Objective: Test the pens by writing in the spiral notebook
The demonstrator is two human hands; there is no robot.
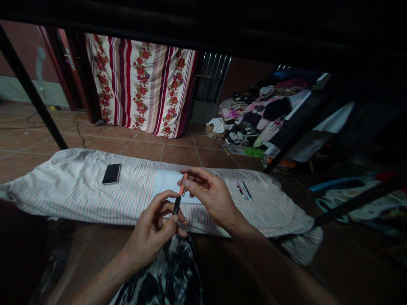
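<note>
Between my two hands is a pen, held tilted above the front part of the cloth-covered surface. My left hand (159,220) is closed, pinching the pen's dark barrel (177,205). With thumb and fingers, my right hand (208,192) grips its orange upper part (182,185), which has a small clip. I cannot tell whether this orange part is a cap or is loose from the barrel. Behind the pen and partly covered by my hands, a white sheet of paper (163,180) lies on the striped cloth (133,203).
A dark-screened phone (112,174) lies on the cloth at left. Several slim pens (243,190) lie on the right. Dark metal bars (34,91) frame the view. Beyond are tiled floor (146,144), a flowered curtain (140,84) and a heap of clothes (254,114).
</note>
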